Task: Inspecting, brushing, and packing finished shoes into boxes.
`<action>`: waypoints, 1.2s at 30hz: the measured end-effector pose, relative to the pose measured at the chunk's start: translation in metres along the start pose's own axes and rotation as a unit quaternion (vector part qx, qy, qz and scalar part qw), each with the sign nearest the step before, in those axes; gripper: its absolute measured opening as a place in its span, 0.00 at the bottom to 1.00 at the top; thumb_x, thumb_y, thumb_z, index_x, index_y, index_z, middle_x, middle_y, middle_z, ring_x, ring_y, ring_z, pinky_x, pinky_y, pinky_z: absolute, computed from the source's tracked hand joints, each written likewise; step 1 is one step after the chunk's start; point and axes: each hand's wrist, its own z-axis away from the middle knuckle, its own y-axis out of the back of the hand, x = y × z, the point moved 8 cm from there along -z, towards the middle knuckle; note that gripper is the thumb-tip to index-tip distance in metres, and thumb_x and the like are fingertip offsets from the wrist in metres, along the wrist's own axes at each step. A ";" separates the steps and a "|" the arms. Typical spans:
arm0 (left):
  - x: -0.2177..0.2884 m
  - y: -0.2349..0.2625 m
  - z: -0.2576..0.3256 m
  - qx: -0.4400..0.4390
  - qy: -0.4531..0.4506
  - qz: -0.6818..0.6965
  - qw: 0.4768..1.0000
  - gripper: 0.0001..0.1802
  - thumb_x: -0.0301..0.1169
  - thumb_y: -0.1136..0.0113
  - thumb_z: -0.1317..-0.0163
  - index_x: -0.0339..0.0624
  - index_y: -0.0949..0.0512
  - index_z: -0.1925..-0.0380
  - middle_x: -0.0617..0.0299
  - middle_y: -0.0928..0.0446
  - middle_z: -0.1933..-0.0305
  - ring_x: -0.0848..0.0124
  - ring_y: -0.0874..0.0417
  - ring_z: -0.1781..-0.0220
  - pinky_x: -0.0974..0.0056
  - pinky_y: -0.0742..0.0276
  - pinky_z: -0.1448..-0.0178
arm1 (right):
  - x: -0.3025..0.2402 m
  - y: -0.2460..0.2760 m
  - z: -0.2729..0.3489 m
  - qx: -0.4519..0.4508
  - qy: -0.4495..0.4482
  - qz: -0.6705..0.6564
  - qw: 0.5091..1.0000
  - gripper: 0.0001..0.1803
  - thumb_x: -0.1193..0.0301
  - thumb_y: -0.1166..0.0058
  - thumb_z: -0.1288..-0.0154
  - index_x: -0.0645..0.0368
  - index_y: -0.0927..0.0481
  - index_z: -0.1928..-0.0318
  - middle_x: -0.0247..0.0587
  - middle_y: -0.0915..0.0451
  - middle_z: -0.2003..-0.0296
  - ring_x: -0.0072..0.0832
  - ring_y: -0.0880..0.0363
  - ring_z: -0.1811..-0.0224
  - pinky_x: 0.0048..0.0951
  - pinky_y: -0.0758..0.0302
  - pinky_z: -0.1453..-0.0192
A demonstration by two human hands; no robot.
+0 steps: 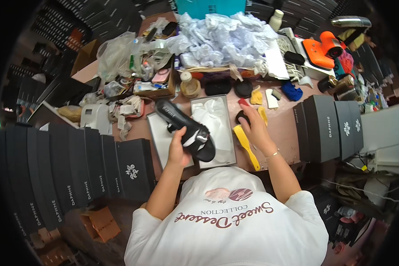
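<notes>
A black sandal [188, 131] with a shiny ornamented strap is tilted over the open box. My left hand [178, 150] is closed round its side. To the right, my right hand [258, 133] has thumb and fingers around a small dark round pad [241, 116]. Beneath the right hand lies a yellow-handled brush [247, 147]. The open grey shoebox [232, 133] holds white tissue paper [213, 119]. Its other half [157, 142], a shallow tray-like part, is partly behind the sandal and my left hand.
Stacked dark shoeboxes [135, 173] flank me on the left, and more shoeboxes [319, 126] stand at the right. Behind the work area are crumpled white paper [226, 40], a jar [189, 86], a blue cloth [291, 91] and an orange device [319, 53].
</notes>
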 end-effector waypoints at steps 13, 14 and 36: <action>0.007 -0.027 0.009 0.028 -0.109 -0.009 0.994 0.26 0.22 0.53 0.45 0.40 0.37 0.42 0.51 0.28 0.45 0.55 0.30 0.36 0.51 0.32 0.33 | 0.143 -0.064 0.045 -0.071 -0.079 0.147 0.983 0.17 0.72 0.43 0.45 0.60 0.26 0.53 0.49 0.25 0.56 0.48 0.25 0.56 0.43 0.28 0.51; 0.012 -0.030 0.011 0.031 -0.124 -0.015 0.992 0.27 0.20 0.52 0.46 0.41 0.38 0.43 0.52 0.28 0.47 0.57 0.29 0.37 0.52 0.30 0.34 | 0.147 -0.059 0.048 -0.024 -0.092 0.106 0.990 0.19 0.73 0.43 0.45 0.61 0.26 0.52 0.50 0.25 0.55 0.48 0.25 0.56 0.43 0.28 0.51; 0.052 -0.006 0.016 0.066 -0.257 0.021 0.964 0.35 0.14 0.59 0.45 0.45 0.43 0.34 0.54 0.28 0.47 0.65 0.24 0.46 0.59 0.25 0.40 | -0.155 -0.001 0.016 0.041 0.163 -0.115 0.979 0.26 0.83 0.46 0.50 0.61 0.24 0.46 0.45 0.26 0.63 0.37 0.23 0.71 0.32 0.24 0.66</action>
